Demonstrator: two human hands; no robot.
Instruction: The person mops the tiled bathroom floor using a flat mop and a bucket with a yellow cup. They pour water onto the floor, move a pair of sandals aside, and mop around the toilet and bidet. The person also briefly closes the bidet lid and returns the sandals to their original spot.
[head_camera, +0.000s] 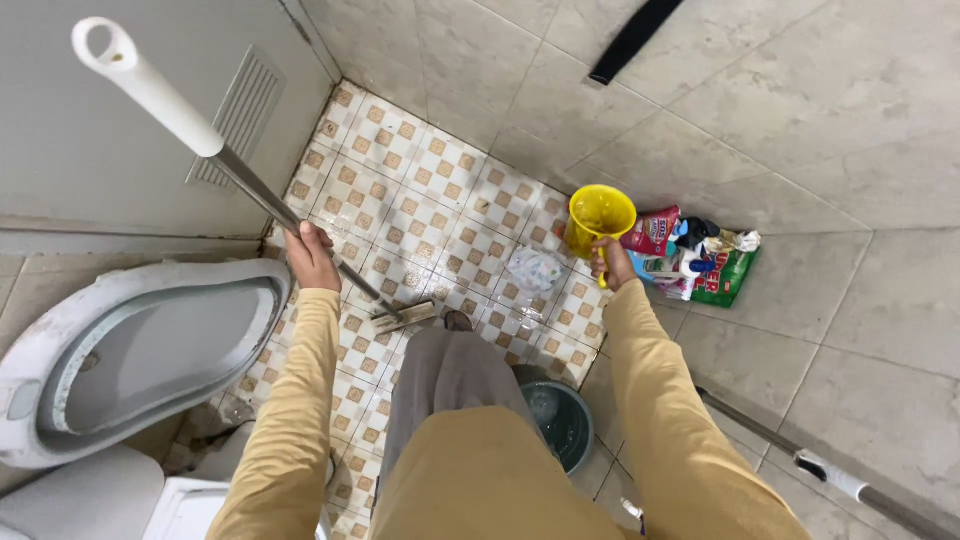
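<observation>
While the left hand was wrapped shut around the metal shaft of the long-handled brush, the brush head rested on the patterned floor tiles just below and to the right of that grip, with the white handle end rising toward the camera. The right hand was closed on the handle of a yellow jug, held above the tiles. The jug's inside was hard to make out. A teal bucket was partly hidden by the person's leg. The toilet crowded the left edge, cleaning packets the right; open tile lay ahead.
</observation>
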